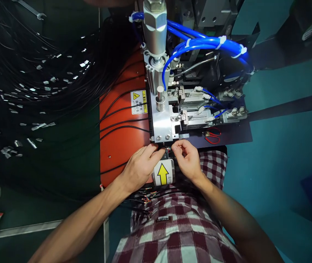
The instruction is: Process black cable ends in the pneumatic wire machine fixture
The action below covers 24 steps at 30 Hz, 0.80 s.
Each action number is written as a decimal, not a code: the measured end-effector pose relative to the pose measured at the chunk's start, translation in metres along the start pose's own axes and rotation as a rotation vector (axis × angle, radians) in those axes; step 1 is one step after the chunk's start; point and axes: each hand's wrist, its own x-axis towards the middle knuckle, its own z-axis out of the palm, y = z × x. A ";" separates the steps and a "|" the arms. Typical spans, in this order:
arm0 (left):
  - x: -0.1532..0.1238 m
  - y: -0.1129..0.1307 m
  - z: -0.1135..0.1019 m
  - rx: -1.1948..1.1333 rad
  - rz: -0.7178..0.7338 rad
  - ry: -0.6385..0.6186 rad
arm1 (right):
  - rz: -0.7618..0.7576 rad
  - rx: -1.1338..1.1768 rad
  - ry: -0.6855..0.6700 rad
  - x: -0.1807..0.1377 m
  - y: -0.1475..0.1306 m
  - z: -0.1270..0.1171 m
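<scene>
My left hand [141, 164] and my right hand [187, 157] meet just below the silver block of a small pneumatic machine [161, 124]. Both pinch the end of a thin black cable [167, 149] at the machine's lower opening, where tiny coloured wire tips show. Below my fingers sits a plate with a yellow arrow label [163, 173] pointing up at the machine. Several black cables [123, 120] run leftward across the orange pad [117, 146].
A large heap of black cables with metal plugs [35, 91] fills the left. Blue air hoses [205, 42] loop over the machine. Red-handled scissors [213, 136] lie to the right of the block. More cables with stripped coloured ends [146, 197] rest on my checked shirt.
</scene>
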 end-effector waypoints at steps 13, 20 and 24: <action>0.002 0.000 -0.001 -0.006 0.014 0.006 | 0.064 -0.319 -0.071 0.002 -0.018 -0.012; 0.002 0.000 -0.001 -0.033 -0.011 0.002 | -0.182 -0.443 -0.030 0.002 -0.035 -0.004; 0.002 0.000 -0.001 -0.029 -0.003 0.013 | -0.221 -0.512 -0.054 0.006 -0.031 -0.001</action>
